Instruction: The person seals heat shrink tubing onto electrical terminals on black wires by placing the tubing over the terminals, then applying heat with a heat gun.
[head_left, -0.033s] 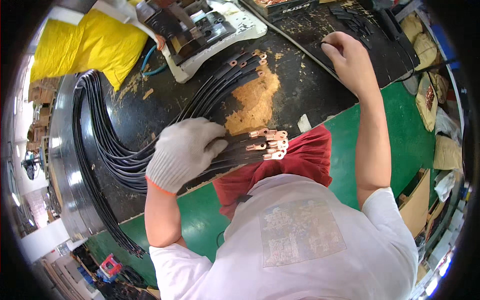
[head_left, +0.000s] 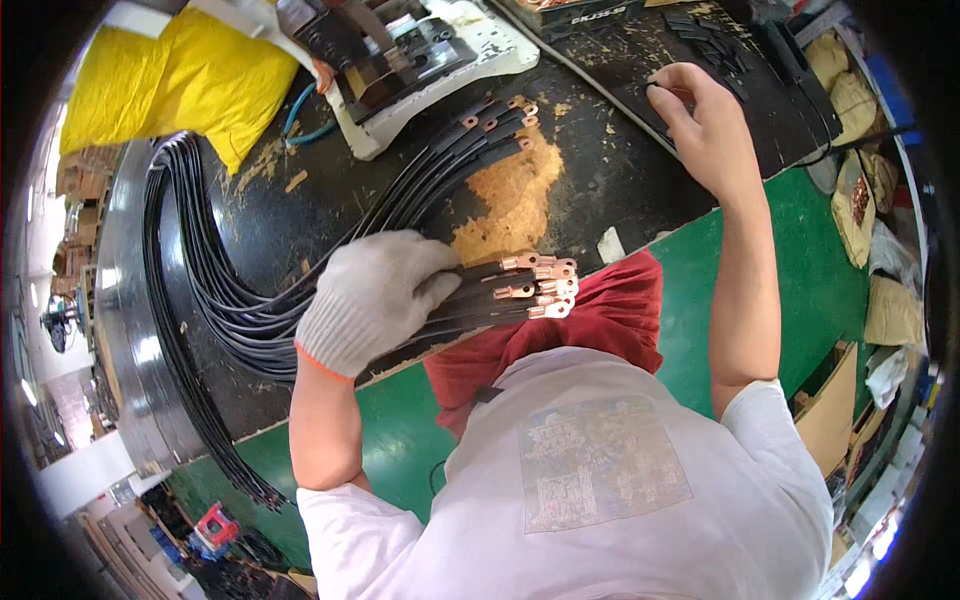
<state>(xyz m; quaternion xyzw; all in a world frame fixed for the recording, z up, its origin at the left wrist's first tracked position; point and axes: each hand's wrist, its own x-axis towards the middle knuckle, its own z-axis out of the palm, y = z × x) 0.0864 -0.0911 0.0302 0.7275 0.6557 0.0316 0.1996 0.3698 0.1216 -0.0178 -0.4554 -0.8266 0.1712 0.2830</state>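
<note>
My left hand (head_left: 377, 300), in a whitish knit glove with an orange cuff edge, rests on a bundle of black cables (head_left: 235, 335) at the table's near edge. Its thumb and fingers close round the cables just behind their copper lugs (head_left: 545, 285). Another group of lug-ended cables (head_left: 415, 180) lies farther back, with dark sleeves behind the lugs. My bare right hand (head_left: 705, 125) is raised at the right side of the table. Its thumb and forefinger pinch a small dark piece, mostly hidden, which looks like one of the short black tubes (head_left: 710, 45) scattered behind it.
A machine on a white base (head_left: 440, 75) stands at the back, beside a yellow sack (head_left: 180, 90). A grey bar (head_left: 590, 85) crosses the black tabletop (head_left: 610, 180). Red cloth (head_left: 610, 310) lies over my lap. Sacks (head_left: 853, 195) line the far right, beyond the green floor.
The view has shifted very slightly. Both hands keep nearly the same place and grip.
</note>
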